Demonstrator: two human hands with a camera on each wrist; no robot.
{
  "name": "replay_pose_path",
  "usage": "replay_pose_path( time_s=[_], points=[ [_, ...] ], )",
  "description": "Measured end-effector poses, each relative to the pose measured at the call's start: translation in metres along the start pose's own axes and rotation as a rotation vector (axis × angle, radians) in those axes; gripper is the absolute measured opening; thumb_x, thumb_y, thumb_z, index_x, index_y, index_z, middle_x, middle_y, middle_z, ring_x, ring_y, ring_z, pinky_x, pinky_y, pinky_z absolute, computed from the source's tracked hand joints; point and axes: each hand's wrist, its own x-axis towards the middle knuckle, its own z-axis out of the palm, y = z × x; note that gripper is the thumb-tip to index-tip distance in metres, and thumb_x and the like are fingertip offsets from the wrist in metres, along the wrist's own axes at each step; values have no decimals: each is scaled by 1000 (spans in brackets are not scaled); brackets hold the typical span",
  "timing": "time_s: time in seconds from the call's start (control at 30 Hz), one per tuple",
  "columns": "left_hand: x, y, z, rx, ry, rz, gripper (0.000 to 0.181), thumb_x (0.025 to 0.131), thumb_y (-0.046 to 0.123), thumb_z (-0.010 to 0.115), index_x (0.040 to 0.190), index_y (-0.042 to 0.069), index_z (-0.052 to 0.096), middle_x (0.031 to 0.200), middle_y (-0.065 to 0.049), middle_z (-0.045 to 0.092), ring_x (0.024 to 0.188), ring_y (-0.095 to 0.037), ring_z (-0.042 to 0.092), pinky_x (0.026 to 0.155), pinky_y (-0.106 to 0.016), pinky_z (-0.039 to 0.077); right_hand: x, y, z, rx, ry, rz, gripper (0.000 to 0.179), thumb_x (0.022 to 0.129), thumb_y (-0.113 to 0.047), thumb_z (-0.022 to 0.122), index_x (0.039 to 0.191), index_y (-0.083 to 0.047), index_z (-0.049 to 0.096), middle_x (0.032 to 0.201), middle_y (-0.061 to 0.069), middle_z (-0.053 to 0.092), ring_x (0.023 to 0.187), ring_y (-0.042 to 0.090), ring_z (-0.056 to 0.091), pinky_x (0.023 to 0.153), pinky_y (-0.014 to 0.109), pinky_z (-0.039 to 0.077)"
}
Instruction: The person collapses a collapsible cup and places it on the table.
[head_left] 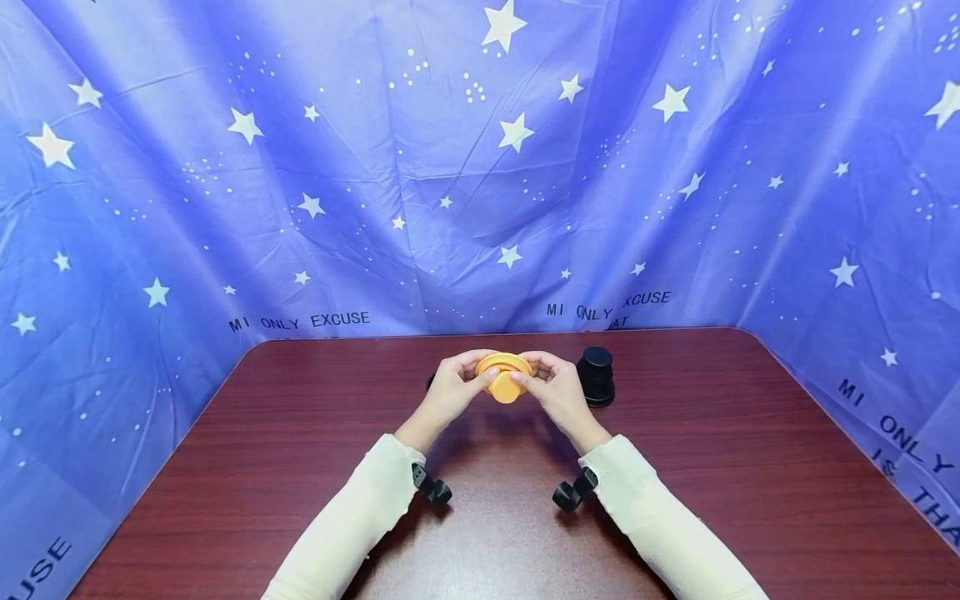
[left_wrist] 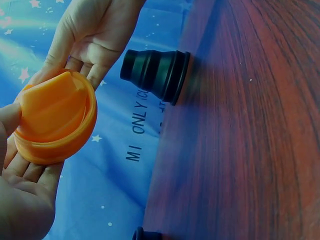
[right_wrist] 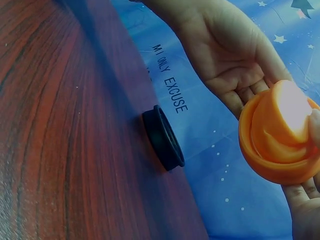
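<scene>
Both hands hold an orange collapsible cup up over the table, one at each side. It looks partly folded, its narrow end tilted inside the wider ring, as the left wrist view shows from the side. My left hand grips the left edge, with the thumb on the folded inner part and fingers behind the rim. On the opposite side my right hand grips in the same way, thumb pressing near the middle. The fingertips behind the cup are partly hidden.
A black stepped cup stands extended, wide end down, beyond the right hand. A flat black ring-shaped piece lies on the dark red wooden table, mostly behind the left hand in the head view. A blue star-printed curtain hangs around the table.
</scene>
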Motion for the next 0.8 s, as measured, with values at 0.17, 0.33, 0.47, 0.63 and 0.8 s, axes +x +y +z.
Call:
replay_pose_path(
  time_s=[0.17, 0.33, 0.47, 0.63, 0.8],
  points=[
    [0, 0, 2, 13, 21, -38, 31, 90, 1, 61, 119, -11, 59, 104, -29, 65, 73, -4, 61, 68, -30, 54, 1, 11, -4, 14, -28, 2, 28, 80, 2, 71, 105, 11, 63, 86, 15, 67, 73, 7, 61, 65, 28, 55],
    [-3, 4, 5, 76, -21, -67, 36, 92, 3, 59, 126, -10, 54, 112, -26, 63, 82, -2, 62, 71, -21, 53, 4, 26, -9, -35, -91, 6, 31, 80, -4, 74, 107, 7, 64, 94, 17, 67, 79, 7, 62, 69, 20, 53],
    [-6, 8, 6, 149, -55, -50, 37, 92, 4, 59, 125, -11, 54, 112, -26, 63, 88, -10, 63, 72, -20, 53, 5, 26, -12, -114, -148, -16, 31, 80, -6, 74, 106, 6, 64, 96, 19, 68, 81, 8, 63, 70, 20, 53],
    [-7, 7, 9, 175, -63, -40, 36, 91, 3, 60, 124, -12, 55, 107, -27, 65, 85, -14, 64, 69, -20, 53, 1, 16, -13, -182, -182, 3, 28, 80, -3, 73, 104, 9, 64, 94, 21, 67, 77, 13, 63, 65, 20, 52],
    [-9, 7, 11, 90, -44, -66, 35, 93, 5, 57, 124, -11, 55, 114, -26, 62, 89, -5, 62, 73, -22, 53, -3, 9, -14, -128, -174, 8, 26, 80, 1, 72, 102, 10, 63, 89, 20, 67, 72, 9, 62, 64, 25, 54]
  ],
)
